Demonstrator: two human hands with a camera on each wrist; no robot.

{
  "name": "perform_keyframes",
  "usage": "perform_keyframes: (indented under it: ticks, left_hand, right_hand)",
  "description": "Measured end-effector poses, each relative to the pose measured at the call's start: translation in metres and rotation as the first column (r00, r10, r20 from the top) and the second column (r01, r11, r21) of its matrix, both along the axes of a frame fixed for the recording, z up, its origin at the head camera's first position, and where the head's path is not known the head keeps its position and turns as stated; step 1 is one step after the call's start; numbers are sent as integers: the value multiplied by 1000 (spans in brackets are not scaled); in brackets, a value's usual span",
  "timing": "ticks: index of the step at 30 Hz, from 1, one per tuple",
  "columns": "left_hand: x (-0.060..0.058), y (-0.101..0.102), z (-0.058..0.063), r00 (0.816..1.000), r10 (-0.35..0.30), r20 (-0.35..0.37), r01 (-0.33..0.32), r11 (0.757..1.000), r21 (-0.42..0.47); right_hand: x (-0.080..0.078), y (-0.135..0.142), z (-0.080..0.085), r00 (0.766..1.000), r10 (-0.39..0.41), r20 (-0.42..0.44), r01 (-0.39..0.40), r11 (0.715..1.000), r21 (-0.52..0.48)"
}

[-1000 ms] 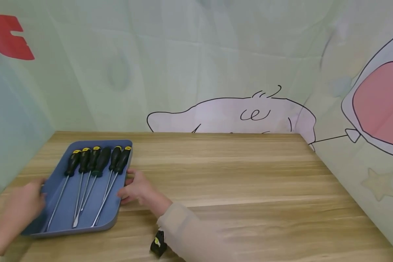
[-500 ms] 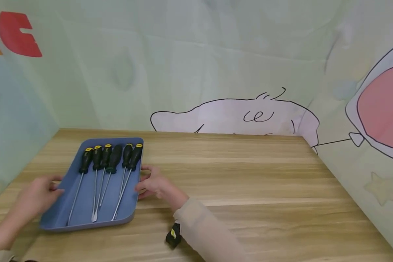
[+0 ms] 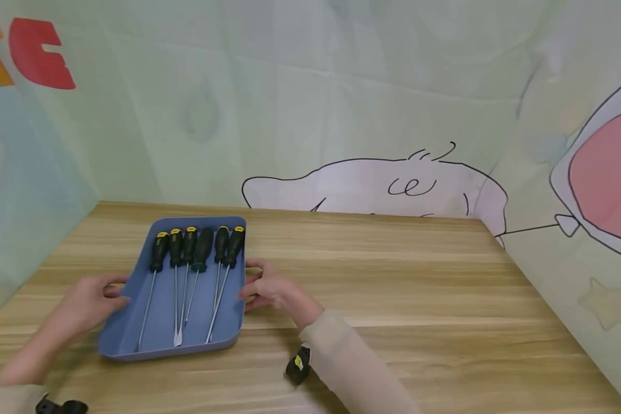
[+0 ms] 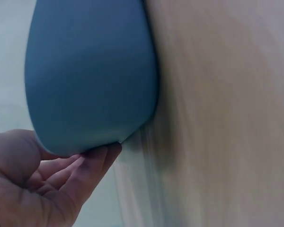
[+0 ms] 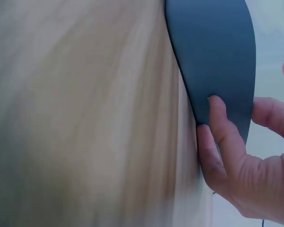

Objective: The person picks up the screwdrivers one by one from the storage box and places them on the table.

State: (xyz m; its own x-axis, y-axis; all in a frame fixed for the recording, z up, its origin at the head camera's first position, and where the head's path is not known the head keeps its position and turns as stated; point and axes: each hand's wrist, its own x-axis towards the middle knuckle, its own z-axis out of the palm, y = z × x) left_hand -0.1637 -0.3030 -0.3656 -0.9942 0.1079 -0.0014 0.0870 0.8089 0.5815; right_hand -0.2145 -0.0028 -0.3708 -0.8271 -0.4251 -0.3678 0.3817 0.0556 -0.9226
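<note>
A blue tray [image 3: 161, 340] stands at the left part of the table, between both hands. Several screwdrivers [image 3: 203, 248] lie in it side by side, black handles toward the far end, most with yellow caps, metal shafts toward the near end. My left hand [image 3: 89, 302] holds the tray's left side, thumb at the rim and fingers against the outside, as the left wrist view shows on the tray wall [image 4: 92, 80]. On the opposite side my right hand [image 3: 269, 287] grips the tray; in the right wrist view its fingers [image 5: 220, 113] press the outer wall, with the thumb at the rim.
The wood-grain table [image 3: 419, 299] extends far to the right of the tray. A printed cloth backdrop [image 3: 341, 103] rises along its back and sides. Small black devices are strapped at both wrists, one of them the right wrist camera [image 3: 298, 366].
The tray has slid to the right across the table with the screwdrivers in it, both hands moving along with it. The head view has also shifted slightly.
</note>
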Motion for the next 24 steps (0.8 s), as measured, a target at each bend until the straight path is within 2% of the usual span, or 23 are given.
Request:
perform_keyframes:
  ticks: [4,8,12,17,24]
  left_hand:
    - [-3,10,0,1000,6,-18,-6,1000,25]
    - [-5,20,1,999,-4,-37,4,1000,-3]
    - [-9,29,2,1000,-17,-12,17,1000,13]
    - [-14,42,3,998,-34,59,29,996,83]
    - [-17,60,3,994,-53,95,39,989,144]
  right_hand:
    - [-1,8,1,1000,4,-8,-4,1000,23]
    - [-1,16,2,1000,-2,-22,3,998,56]
    - [-4,26,2,999,-1,-35,4,996,89]
    - [-6,40,3,999,6,-33,-2,993,119]
    - [-8,61,5,999,21,-40,-13,986,168]
